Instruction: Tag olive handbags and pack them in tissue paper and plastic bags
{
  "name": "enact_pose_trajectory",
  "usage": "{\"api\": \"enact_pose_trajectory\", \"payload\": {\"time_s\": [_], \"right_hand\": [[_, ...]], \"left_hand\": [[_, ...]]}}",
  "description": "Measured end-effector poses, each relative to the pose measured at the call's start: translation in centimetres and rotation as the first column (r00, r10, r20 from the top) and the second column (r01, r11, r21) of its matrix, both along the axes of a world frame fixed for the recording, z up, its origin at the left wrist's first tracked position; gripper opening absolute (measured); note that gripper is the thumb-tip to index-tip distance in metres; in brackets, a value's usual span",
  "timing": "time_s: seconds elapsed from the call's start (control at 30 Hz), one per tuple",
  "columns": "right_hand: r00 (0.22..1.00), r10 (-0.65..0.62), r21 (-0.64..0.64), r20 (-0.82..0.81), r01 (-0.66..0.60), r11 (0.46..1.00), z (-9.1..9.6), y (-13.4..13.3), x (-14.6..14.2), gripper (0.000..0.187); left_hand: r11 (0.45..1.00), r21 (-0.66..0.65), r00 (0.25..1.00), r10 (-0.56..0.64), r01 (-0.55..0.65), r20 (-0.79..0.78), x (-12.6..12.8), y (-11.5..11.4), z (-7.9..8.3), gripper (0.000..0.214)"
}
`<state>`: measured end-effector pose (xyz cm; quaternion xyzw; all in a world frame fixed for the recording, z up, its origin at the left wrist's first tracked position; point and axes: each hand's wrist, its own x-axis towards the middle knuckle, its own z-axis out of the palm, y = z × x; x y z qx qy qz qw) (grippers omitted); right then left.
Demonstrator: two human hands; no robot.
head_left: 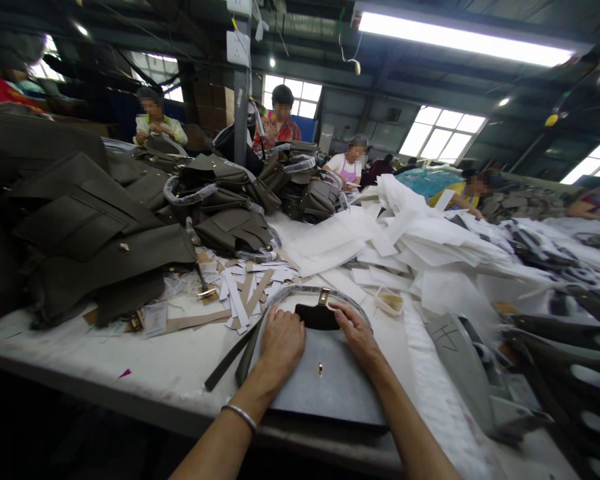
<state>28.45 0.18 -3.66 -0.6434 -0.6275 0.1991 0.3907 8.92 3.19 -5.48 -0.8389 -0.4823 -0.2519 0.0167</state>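
Observation:
A grey handbag point(325, 393) lies on the table in front of me, a small gold clasp on its front. Its plastic-wrapped handle point(300, 291) arches over the far side. A dark tab point(316, 317) with a gold metal fitting point(323, 297) sits at the bag's top, between my hands. My left hand point(283, 339) has its fingers curled over the top left edge of the bag. On the other side, my right hand point(357, 331) holds the top right edge, its fingertips close to the tab. A dark strap point(230, 360) hangs out at the left. Some fingertips are hidden.
Dark handbags point(105, 227) are heaped at the left. White sheets point(405, 227) pile up beyond, with paper strips point(240, 293) nearer. A small plastic tub point(389, 301) stands past my right hand. At right are a grey tape dispenser point(460, 373) and more bags. Several people work farther back.

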Motion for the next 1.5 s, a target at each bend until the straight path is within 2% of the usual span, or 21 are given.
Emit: {"api": "enact_pose_trajectory", "payload": {"time_s": [0.2,0.33,0.37,0.43,0.47,0.53,0.6,0.83,0.97,1.03,1.27,1.4,1.5], "right_hand": [[0.997,0.067,-0.017,-0.025,-0.068,0.998,-0.1,-0.6,-0.2,0.056],[0.996,0.090,-0.002,0.006,-0.090,0.996,0.0,-1.0,-1.3,0.042],[0.995,0.098,0.005,0.032,-0.099,0.995,0.0,-1.1,-1.5,0.038],[0.987,0.108,0.015,0.123,-0.111,0.994,0.1,-1.1,-1.9,0.033],[0.977,0.109,0.019,0.183,-0.114,0.993,0.1,-1.2,-2.0,0.032],[0.949,0.104,0.027,0.297,-0.117,0.993,0.1,-1.2,-2.2,0.029],[0.927,0.096,0.040,0.361,-0.118,0.992,0.0,-1.3,-2.3,0.025],[0.889,0.065,0.040,0.454,-0.094,0.995,-0.9,-1.2,-2.4,0.017],[0.876,0.034,0.023,0.481,-0.051,0.998,-1.3,-1.0,-2.5,0.018],[0.876,0.026,0.012,0.482,-0.036,0.999,-1.2,-1.0,-2.5,0.018],[0.894,0.025,-0.030,0.448,-0.013,0.999,-0.9,-1.2,-2.6,0.018],[0.887,0.036,-0.061,0.461,-0.009,0.998,-0.9,-1.0,-2.5,0.020],[0.894,0.047,-0.081,0.446,-0.012,0.997,-0.6,-1.1,-2.6,0.020]], "left_hand": [[0.999,-0.003,0.987,0.037,-0.037,0.156,-0.6,0.6,-0.2,0.023],[1.000,0.009,0.961,0.024,-0.028,0.275,-1.4,0.5,0.4,0.041],[1.000,0.019,0.955,-0.011,0.006,0.298,-1.6,0.3,0.6,0.043],[0.986,0.035,0.919,-0.163,0.161,0.359,-1.9,-0.4,1.1,0.043],[0.962,0.038,0.881,-0.262,0.269,0.393,-1.9,-0.8,1.3,0.040],[0.878,0.028,0.781,-0.440,0.478,0.444,-2.0,-1.6,1.5,0.037],[0.803,0.003,0.717,-0.533,0.595,0.448,-2.0,-2.1,1.5,0.036],[0.683,-0.026,0.642,-0.672,0.730,0.368,-1.7,-2.0,1.6,0.035],[0.594,0.049,0.526,-0.744,0.803,0.412,-1.3,-1.7,1.4,0.036],[0.571,0.065,0.496,-0.759,0.818,0.422,-1.2,-1.6,1.2,0.037],[0.604,-0.060,0.575,-0.719,0.795,0.391,-1.2,-1.6,1.1,0.033],[0.624,-0.125,0.632,-0.726,0.771,0.272,-1.1,-1.8,1.4,0.038],[0.647,-0.164,0.667,-0.714,0.744,0.212,-1.0,-1.9,1.7,0.031]]}}
